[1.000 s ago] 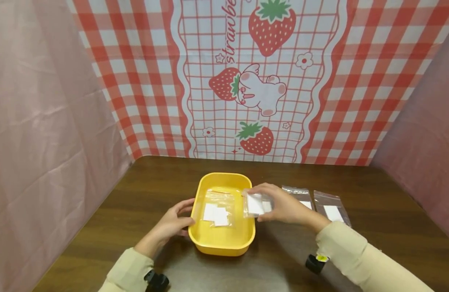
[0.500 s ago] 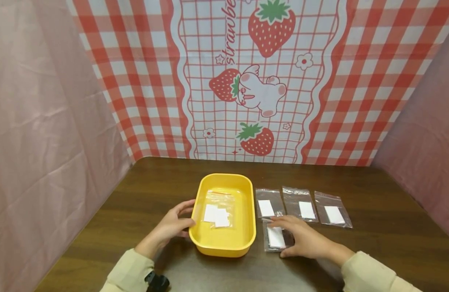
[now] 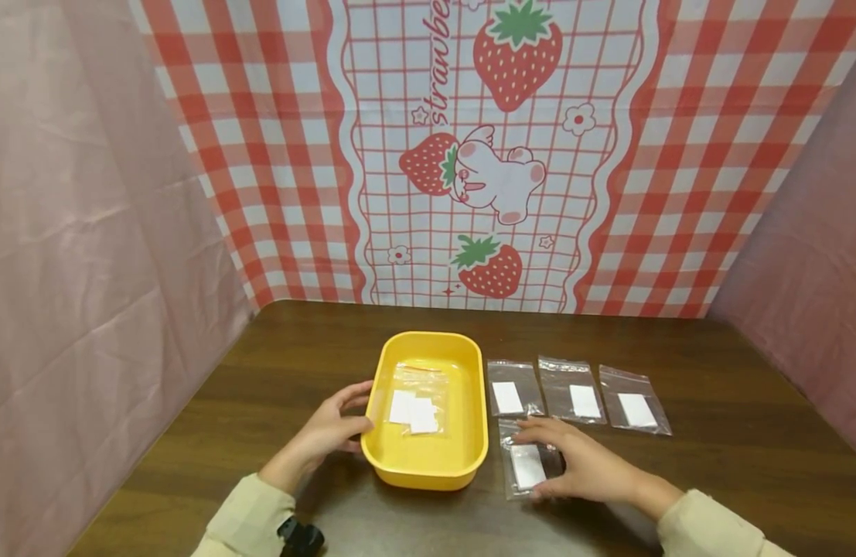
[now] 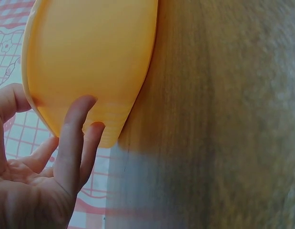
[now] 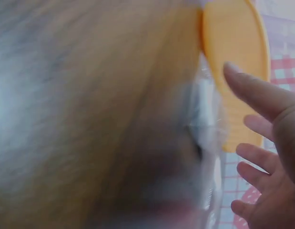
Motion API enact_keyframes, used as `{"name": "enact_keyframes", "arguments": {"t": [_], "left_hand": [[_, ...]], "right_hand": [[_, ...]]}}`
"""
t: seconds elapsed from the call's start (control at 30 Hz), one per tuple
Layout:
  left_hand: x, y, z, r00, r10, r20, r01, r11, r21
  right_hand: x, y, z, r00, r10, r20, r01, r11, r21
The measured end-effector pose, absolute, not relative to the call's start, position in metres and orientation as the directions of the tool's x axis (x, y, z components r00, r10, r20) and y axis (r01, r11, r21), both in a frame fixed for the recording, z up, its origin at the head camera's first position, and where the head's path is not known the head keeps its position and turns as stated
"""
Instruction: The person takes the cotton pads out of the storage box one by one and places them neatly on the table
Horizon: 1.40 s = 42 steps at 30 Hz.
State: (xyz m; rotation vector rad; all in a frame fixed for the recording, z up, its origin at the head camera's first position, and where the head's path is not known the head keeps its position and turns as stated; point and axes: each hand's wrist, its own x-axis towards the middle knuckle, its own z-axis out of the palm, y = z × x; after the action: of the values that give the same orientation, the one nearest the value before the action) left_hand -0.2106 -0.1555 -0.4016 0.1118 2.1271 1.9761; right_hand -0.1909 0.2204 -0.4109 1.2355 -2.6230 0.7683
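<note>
My left hand [image 3: 321, 433] holds the left side of a yellow tray [image 3: 478, 410], thumb over the rim and fingers against the outer wall, as the left wrist view shows. Inside the tray lie clear zip bags [image 3: 433, 384] with white rectangular pieces. Right of the tray, my right hand [image 3: 586, 466] spans a small clear zip bag [image 3: 527, 468] that lies on the table with a white rectangle in it. The fingertips are by its top edge and the thumb by its lower right. The right wrist view shows those fingers spread, with blurred clear plastic [image 5: 204, 114] beside them.
Three clear zip bags, the left one [image 3: 509, 397], the middle one [image 3: 584, 402] and the right one [image 3: 637, 410], lie in a row on the brown wooden table [image 3: 734, 441]. A strawberry-print cloth [image 3: 500, 178] hangs behind it, and pink cloth hangs on both sides.
The right hand has moved from the tray's right rim down and right, bringing a bag to the table. Its grip has loosened and the bag lies flatter. Left hand and tray stay in place.
</note>
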Motion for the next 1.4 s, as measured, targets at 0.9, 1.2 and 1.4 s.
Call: {"name": "enact_keyframes", "arguments": {"t": [0.9,1.2,1.4], "left_hand": [[-0.211,-0.154,-0.402,-0.967,0.227,-0.118,-0.103,0.08,0.991],[-0.21,-0.155,-0.401,-0.967,0.224,-0.125,-0.11,0.079,0.991],[-0.21,-0.155,-0.401,-0.967,0.226,-0.118,-0.104,0.075,0.992]], "right_hand": [[-0.253,0.124,-0.365,-0.838,-0.459,0.295,-0.504,0.444,-0.741],[-0.281,0.092,-0.361,-0.856,-0.458,0.241,-0.434,0.38,-0.817],[-0.296,0.073,-0.36,-0.882,-0.45,0.143,-0.354,0.431,-0.83]]}}
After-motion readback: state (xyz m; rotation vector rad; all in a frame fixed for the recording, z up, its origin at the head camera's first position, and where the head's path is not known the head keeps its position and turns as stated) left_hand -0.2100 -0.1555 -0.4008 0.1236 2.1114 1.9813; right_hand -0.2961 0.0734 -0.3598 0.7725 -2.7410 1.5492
